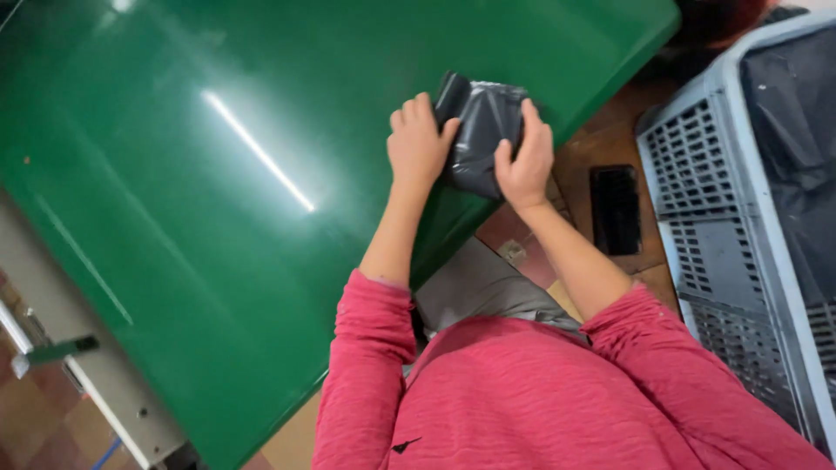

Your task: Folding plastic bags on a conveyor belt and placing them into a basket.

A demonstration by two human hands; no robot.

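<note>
My left hand (418, 144) and right hand (525, 161) both grip a small, glossy black plastic mailer bag (482, 130), crinkled and folded into a soft rectangle. The fingers curl tight over its two side edges. It rests near the edge of a smooth, shiny green tabletop (218, 200). To my right stands a grey perforated plastic crate (697, 191), lined with dark plastic.

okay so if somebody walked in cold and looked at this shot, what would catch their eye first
Probably the glossy green table filling the left and middle, with a bright streak of light across it. Next, near its right edge, the left hand and right hand grip a shiny black bag from either side. A grey crate stands at far right.
</note>
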